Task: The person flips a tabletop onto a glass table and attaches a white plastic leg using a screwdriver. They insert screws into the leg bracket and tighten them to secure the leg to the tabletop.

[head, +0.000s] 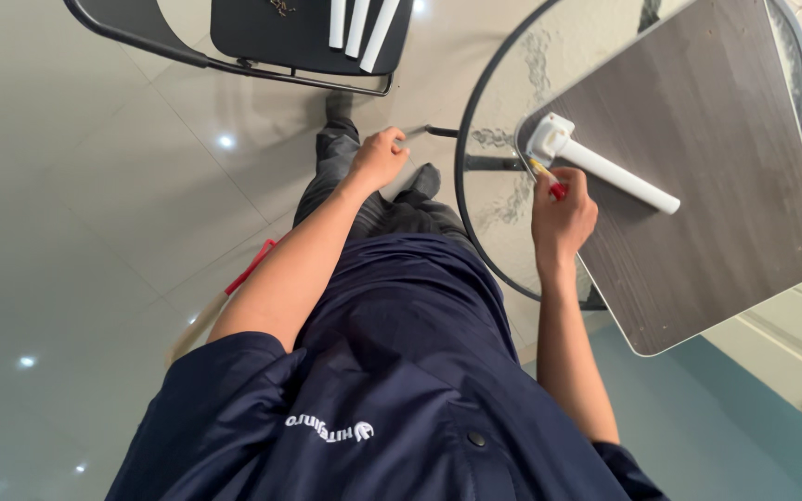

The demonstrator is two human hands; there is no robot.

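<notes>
My right hand [563, 211] grips a small red and yellow tool [549, 181], and its tip rests against the base of a white pipe with a white fitting [605, 167]. The pipe lies on a grey wood-grain board [717, 186] that sits on a round glass table [503, 93]. My left hand [378, 158] is curled into a fist over my knees, left of the table's rim. I see nothing clearly held in it.
A black folding chair [280, 32] stands ahead on the tiled floor, with three short white pipes [359, 23] on its seat. A tool with a red and wooden handle [234, 288] lies on the floor to my left. A teal wall base runs at the lower right.
</notes>
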